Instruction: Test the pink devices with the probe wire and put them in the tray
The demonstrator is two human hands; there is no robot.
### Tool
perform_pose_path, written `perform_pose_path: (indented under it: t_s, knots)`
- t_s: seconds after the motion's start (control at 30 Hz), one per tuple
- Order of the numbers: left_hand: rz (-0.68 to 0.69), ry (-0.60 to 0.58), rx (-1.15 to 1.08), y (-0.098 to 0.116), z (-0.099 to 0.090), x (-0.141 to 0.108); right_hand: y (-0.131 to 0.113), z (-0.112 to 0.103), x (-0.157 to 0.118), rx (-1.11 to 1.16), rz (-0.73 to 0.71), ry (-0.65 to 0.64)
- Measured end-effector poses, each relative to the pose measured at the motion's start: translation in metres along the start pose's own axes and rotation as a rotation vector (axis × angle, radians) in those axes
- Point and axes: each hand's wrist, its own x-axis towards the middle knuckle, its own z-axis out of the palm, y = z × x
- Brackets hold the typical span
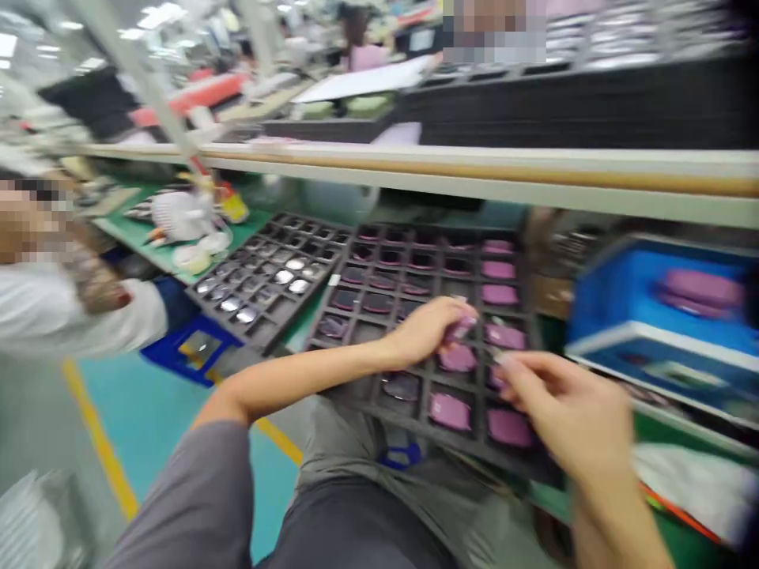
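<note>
A black compartment tray (368,336) lies in front of me, with dark, glossy lens-like pieces on its left side and pink lens-shaped pieces (450,411) on its right. My left hand (424,332) is closed over the middle of the tray, a pink lens-shaped piece (464,322) between its fingertips. Over the right column, my right hand (569,407) pinches the edge of another pink piece (496,381), partly hidden by the fingers. Blur keeps the finer details of both pieces from showing.
To the left lies a second black tray (264,324) with clear and dark lenses. A blue bin (628,292) holding pink pieces stands at the right. A shelf edge (474,170) crosses above the trays. A co-worker's arm (88,308) reaches in from the left.
</note>
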Motion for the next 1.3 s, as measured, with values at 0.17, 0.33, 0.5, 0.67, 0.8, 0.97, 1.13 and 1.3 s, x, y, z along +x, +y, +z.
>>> perform_pose_path:
  t_s: [0.17,0.33,0.5,0.67,0.8,0.97,1.13,1.3]
  knots:
    - [-0.005,-0.033,-0.239,0.002,-0.003,0.008,-0.018,0.011,0.018,0.131,0.04,0.034]
    - [0.022,-0.047,-0.217,0.007,0.003,0.0,-0.025,0.01,0.019,0.16,0.003,0.018]
    - [0.085,-0.074,-0.068,0.003,0.005,0.0,-0.024,0.009,0.017,0.08,-0.032,0.034]
    - [0.214,-0.077,0.115,0.0,0.004,-0.001,-0.023,0.008,0.019,0.028,-0.044,0.047]
    - [0.201,-0.106,0.065,0.0,0.005,-0.003,-0.021,0.004,0.022,0.193,0.026,-0.087]
    - [0.223,-0.133,0.131,-0.001,0.009,-0.007,-0.018,0.004,0.028,0.399,0.169,-0.151]
    - [0.265,-0.026,0.316,-0.002,0.015,-0.013,-0.02,0.007,0.034,0.418,0.22,-0.168]
    - [0.278,-0.041,0.319,0.004,0.018,-0.007,-0.027,0.003,0.04,0.455,0.217,-0.169]
